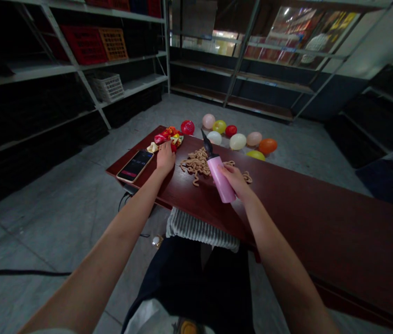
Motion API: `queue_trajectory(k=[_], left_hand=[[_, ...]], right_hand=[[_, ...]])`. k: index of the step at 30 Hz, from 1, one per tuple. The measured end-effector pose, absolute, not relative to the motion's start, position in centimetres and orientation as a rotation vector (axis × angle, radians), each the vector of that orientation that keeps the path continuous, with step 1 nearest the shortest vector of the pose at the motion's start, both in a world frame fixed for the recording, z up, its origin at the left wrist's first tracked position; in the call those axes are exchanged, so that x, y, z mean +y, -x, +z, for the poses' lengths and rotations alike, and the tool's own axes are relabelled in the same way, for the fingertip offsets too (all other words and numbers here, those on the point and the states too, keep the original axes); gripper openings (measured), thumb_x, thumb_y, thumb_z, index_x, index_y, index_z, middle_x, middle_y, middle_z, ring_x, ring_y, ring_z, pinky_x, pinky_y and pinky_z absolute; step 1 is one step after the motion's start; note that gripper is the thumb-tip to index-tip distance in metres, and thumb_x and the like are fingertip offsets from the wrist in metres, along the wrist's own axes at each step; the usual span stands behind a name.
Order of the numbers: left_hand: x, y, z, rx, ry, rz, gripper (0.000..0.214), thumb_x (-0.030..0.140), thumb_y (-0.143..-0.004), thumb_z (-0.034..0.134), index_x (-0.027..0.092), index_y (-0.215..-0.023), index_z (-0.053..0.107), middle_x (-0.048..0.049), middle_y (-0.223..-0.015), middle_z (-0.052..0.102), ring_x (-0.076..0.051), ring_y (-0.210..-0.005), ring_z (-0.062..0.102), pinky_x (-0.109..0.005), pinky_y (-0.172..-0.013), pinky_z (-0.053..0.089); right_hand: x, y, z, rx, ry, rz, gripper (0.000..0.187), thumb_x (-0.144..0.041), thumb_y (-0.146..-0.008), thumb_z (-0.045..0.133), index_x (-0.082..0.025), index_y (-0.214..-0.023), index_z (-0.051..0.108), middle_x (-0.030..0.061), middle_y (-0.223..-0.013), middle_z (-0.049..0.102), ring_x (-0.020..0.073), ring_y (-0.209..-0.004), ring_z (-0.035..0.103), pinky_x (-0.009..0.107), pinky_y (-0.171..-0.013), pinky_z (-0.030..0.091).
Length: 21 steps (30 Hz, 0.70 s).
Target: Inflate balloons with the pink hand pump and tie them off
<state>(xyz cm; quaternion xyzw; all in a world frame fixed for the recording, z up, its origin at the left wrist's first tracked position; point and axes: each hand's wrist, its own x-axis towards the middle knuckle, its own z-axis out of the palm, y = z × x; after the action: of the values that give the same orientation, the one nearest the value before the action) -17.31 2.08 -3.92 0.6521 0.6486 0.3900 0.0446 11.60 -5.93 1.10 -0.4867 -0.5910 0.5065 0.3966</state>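
My right hand (pixel 235 180) is wrapped round a pink hand balloon pump (pixel 221 179). Its black nozzle (pixel 207 143) points up and away from me. My left hand (pixel 166 158) rests at the far left part of the table, fingers apart, beside a small heap of limp balloons (pixel 168 134) in red, yellow and cream. A cream limp balloon (pixel 152 147) lies left of the fingers, and a bit of red shows to their right. Between my hands, partly behind the pump, sits a pile of tan, curly, cord-like pieces (pixel 196 162).
A phone (pixel 135 165) lies on the dark red table (pixel 286 195), left of my hand. Several blown-up balloons (pixel 238 141) are on the floor beyond the table. Metal shelves with a white basket (pixel 109 87) and red crates (pixel 85 45) stand around. A grey ribbed cloth (pixel 199 228) lies at my lap.
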Motion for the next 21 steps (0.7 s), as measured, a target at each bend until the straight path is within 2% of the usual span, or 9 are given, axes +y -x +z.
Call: queue_trajectory(k=[4, 6, 8, 12, 14, 17, 21], left_hand=[[1.8, 17.3, -4.6, 2.015, -1.985, 1.149, 0.043, 0.002, -0.082, 0.054, 0.010, -0.122, 0.065, -0.0219, -0.127, 0.063, -0.036, -0.125, 0.055, -0.052, -0.111, 0.039], [1.6, 17.4, -4.6, 2.002, -1.982, 1.165, 0.030, 0.005, -0.082, 0.056, 0.013, -0.107, 0.070, -0.0181, -0.116, 0.067, -0.033, -0.116, 0.060, -0.049, -0.107, 0.043], [1.4, 17.6, -4.3, 1.985, -1.965, 1.197, 0.014, 0.014, -0.088, 0.057, 0.016, -0.091, 0.070, -0.0146, -0.102, 0.069, -0.031, -0.106, 0.063, -0.046, -0.102, 0.046], [1.1, 17.6, -3.4, 1.801, -1.717, 1.550, 0.032, 0.029, -0.095, 0.058, 0.020, -0.065, 0.058, -0.0058, -0.076, 0.062, -0.022, -0.086, 0.061, -0.035, -0.093, 0.047], [1.1, 17.1, -2.8, 1.641, -1.431, 1.719, 0.036, 0.034, -0.096, 0.059, 0.020, -0.063, 0.054, -0.0011, -0.066, 0.056, -0.017, -0.072, 0.057, -0.029, -0.082, 0.048], [1.0, 15.8, -1.3, 1.311, -0.997, 1.769, 0.038, 0.045, -0.100, 0.051, 0.020, -0.072, 0.056, 0.0029, -0.058, 0.049, -0.013, -0.053, 0.048, -0.025, -0.061, 0.045], [1.5, 13.0, 1.9, 0.934, -0.588, 1.696, 0.036, 0.043, -0.103, 0.044, 0.021, -0.074, 0.047, 0.0064, -0.052, 0.037, -0.009, -0.039, 0.031, -0.021, -0.042, 0.029]], right_hand=[[-5.7, -9.1, 0.2, -1.298, 1.086, 1.566, 0.050, -0.064, -0.074, 0.076, -0.018, -0.094, 0.073, 0.0061, -0.083, 0.078, 0.0172, -0.059, 0.069, 0.026, -0.051, 0.056], [-5.8, -8.8, -0.5, -1.256, 1.077, 1.625, 0.050, -0.063, -0.074, 0.078, -0.017, -0.093, 0.073, 0.0071, -0.083, 0.078, 0.0171, -0.058, 0.069, 0.026, -0.050, 0.057], [-6.0, -9.0, -1.1, -1.239, 1.076, 1.657, 0.052, -0.065, -0.074, 0.077, -0.017, -0.092, 0.072, 0.0078, -0.082, 0.078, 0.0168, -0.058, 0.069, 0.026, -0.050, 0.058], [-6.2, -9.2, -1.6, -1.243, 1.039, 1.675, 0.053, -0.067, -0.078, 0.072, -0.016, -0.095, 0.072, 0.0071, -0.080, 0.077, 0.0153, -0.057, 0.068, 0.025, -0.051, 0.058], [-6.3, -9.2, -1.5, -1.257, 1.036, 1.709, 0.053, -0.066, -0.079, 0.072, -0.015, -0.095, 0.072, 0.0073, -0.080, 0.076, 0.0145, -0.057, 0.067, 0.024, -0.051, 0.057], [-6.3, -9.6, -0.9, -1.268, 1.068, 1.785, 0.050, -0.062, -0.082, 0.071, -0.015, -0.097, 0.072, 0.0081, -0.082, 0.077, 0.0145, -0.057, 0.067, 0.023, -0.050, 0.057], [-6.1, -11.7, -0.1, -1.234, 1.071, 1.878, 0.049, -0.060, -0.082, 0.071, -0.015, -0.102, 0.071, 0.0083, -0.085, 0.077, 0.0155, -0.060, 0.068, 0.024, -0.052, 0.057]])
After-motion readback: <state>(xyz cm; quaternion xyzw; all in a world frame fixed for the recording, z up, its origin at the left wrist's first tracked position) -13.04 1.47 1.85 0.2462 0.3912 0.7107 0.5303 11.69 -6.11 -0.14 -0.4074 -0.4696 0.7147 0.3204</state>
